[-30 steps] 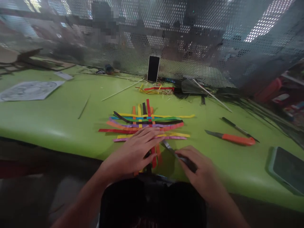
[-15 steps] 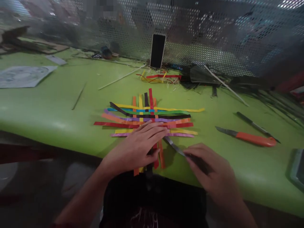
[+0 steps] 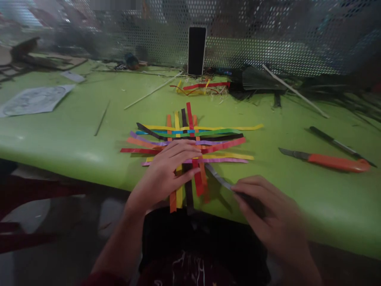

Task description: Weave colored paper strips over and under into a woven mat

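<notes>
Bright flat strips [image 3: 226,157] in several colours cross each other in a woven patch on the green table. My left hand [image 3: 171,161] lies palm down over the lower middle of the patch, its fingers stretched out and the thumb apart, touching the red and orange upright strips. In my right hand [image 3: 263,206], right of the patch, is a thin flat metal tool [image 3: 219,178] with a knife-like blade. Its tip points at the lower right of the weave, close to the orange upright strip. My palm hides part of the handle, and the crossings under my left hand are covered.
An orange-handled knife [image 3: 333,161] and a dark slim tool [image 3: 336,142] lie on the right. A phone [image 3: 197,51] leans against the perforated metal screen [image 3: 253,47]. Loose strips [image 3: 205,86], thin sticks [image 3: 151,91] and a printed paper [image 3: 35,99] lie farther back.
The right end of the red crosswise strip has shifted up over the orange one. My left thumb has moved up closer to its fingers. The camera view has shifted slightly.
</notes>
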The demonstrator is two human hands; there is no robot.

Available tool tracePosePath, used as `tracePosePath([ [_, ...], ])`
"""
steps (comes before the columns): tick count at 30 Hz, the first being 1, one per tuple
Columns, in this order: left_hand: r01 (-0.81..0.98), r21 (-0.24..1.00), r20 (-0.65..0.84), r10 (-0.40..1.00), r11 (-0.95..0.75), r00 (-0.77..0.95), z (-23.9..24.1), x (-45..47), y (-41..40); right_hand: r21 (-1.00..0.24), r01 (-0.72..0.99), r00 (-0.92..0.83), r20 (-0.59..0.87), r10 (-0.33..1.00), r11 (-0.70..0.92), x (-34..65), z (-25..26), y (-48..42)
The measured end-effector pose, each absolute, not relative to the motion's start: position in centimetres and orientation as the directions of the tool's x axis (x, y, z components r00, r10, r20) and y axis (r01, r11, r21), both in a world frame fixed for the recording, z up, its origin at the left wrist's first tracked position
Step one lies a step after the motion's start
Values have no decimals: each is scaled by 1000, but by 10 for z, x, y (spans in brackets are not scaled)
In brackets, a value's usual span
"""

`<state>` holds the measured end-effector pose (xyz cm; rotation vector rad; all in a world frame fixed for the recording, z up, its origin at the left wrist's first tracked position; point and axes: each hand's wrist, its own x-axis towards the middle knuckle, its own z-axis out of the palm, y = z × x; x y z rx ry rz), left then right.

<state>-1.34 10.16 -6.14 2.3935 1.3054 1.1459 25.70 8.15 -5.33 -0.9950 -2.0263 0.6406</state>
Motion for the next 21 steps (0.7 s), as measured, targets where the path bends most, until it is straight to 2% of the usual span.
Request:
tracePosePath([
  [7, 693, 455, 410, 823, -559, 394, -65, -13, 103, -756, 351, -333, 451, 828, 553, 263, -51, 81],
  [12, 704, 417, 406, 811, -575, 421, -67, -12, 104, -756, 327, -250, 510, 823, 568, 263, -44, 76],
  [18, 711, 393, 399, 805, -583, 440, -66, -11, 101, -629, 476, -264, 564, 782, 615, 255, -35, 90],
  [21, 710, 402, 389, 809, -579, 439, -66, -10, 100, -618, 455, -250, 603, 758, 642, 249, -31, 97],
])
